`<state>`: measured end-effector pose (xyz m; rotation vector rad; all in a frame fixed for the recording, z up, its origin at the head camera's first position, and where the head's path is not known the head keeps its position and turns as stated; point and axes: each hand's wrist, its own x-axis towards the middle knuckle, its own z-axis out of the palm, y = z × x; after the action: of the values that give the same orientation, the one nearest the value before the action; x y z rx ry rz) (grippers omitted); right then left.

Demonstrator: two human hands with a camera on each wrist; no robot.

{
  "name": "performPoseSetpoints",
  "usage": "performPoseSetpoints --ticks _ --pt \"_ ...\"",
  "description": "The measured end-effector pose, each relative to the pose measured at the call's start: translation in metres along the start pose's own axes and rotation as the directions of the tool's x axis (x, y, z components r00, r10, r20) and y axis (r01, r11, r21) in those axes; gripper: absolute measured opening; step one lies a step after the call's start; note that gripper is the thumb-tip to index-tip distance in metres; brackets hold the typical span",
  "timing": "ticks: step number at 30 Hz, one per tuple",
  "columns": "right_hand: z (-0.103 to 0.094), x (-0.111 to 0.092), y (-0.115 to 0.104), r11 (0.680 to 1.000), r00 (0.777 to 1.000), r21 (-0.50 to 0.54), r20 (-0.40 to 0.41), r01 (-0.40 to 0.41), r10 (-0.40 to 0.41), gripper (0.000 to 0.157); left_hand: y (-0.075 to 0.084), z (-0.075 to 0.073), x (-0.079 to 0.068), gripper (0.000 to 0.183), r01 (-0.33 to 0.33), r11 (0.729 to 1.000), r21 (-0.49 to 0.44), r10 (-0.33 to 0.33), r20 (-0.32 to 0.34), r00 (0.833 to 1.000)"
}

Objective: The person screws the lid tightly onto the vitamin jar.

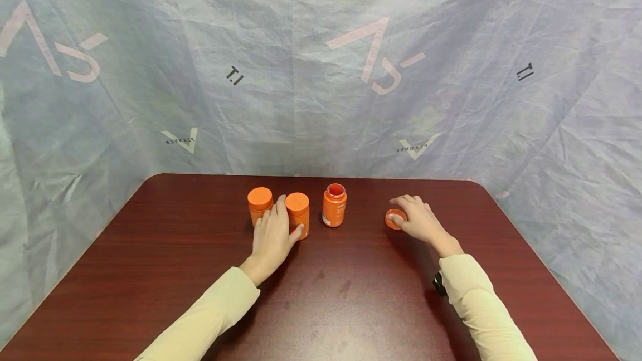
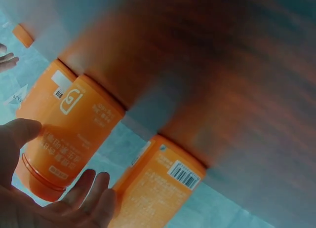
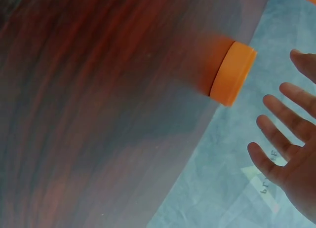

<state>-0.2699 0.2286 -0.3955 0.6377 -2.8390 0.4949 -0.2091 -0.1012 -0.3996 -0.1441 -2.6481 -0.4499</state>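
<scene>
Two capped orange bottles stand side by side. My left hand (image 1: 272,235) holds the nearer-right bottle (image 1: 299,213) between thumb and fingers, the fingers reaching into the gap beside the left bottle (image 1: 259,199). In the left wrist view the thumb lies over one side of the held bottle (image 2: 74,134) and the fingertips are at its other side. Just right of them stands an uncapped orange bottle (image 1: 334,206), mouth up. Over a loose orange cap (image 1: 395,219) hovers my right hand (image 1: 420,222); the right wrist view shows its fingers spread, apart from the cap (image 3: 233,74).
The dark red-brown table (image 1: 346,294) runs back to a grey-blue printed sheet (image 1: 296,71), which hangs behind and along both sides. A black band (image 1: 439,283) shows at the right sleeve's cuff.
</scene>
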Motion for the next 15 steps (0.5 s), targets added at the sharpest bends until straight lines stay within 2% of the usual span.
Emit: performPoseSetpoints --ticks 5,15 --pt "0.001 -0.002 0.003 1.000 1.000 -0.008 0.006 -0.005 0.005 0.037 0.003 -0.005 0.003 0.073 -0.010 1.000 0.003 0.010 -0.003 1.000" --pt "0.005 -0.003 0.008 0.999 0.999 -0.039 0.033 -0.026 0.027 0.039 0.009 -0.013 0.014 0.064 -0.111 0.992 0.065 0.114 -0.033 0.993"
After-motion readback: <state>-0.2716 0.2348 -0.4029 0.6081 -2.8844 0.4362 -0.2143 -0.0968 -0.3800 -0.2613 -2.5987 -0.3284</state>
